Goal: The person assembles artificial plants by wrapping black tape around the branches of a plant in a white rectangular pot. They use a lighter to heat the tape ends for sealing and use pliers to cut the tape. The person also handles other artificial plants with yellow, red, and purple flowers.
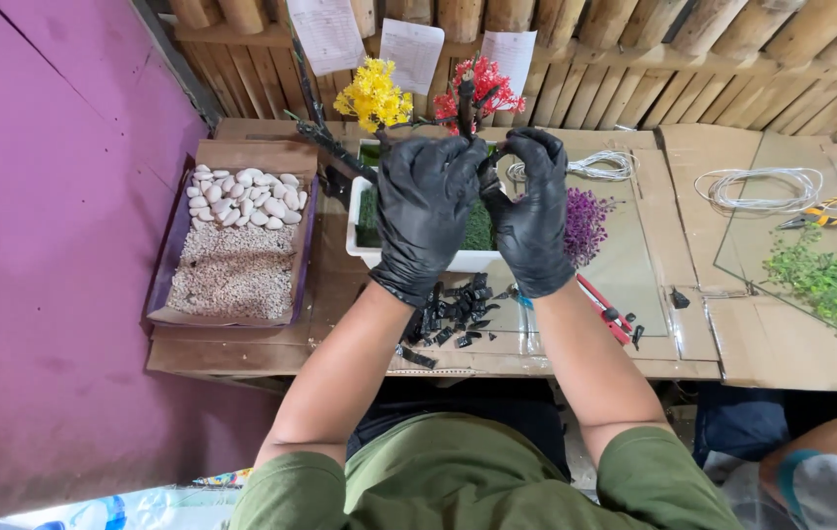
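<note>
Two black-gloved hands work a dark wrapped trunk above a white planter.

Nearest the camera, a heap of black tape scraps [453, 314] lies on the cardboard bench top [575, 358], partly covered by the forearms; red-handled cutters [607, 312] show only in part behind the right wrist. Above these, the left hand [425, 201] and right hand [533, 206] meet with fingers curled together around the dark trunk [466, 103] of a miniature tree; the grip point itself is hidden by the gloves, so the exact contact cannot be made out. The hands cover most of the white planter [409, 257], which holds green moss. Left of it sits a cardboard tray [242, 155] of white pebbles and gravel. Farther back, yellow foliage [373, 95] and red foliage [482, 86] rise from the branches.
</note>
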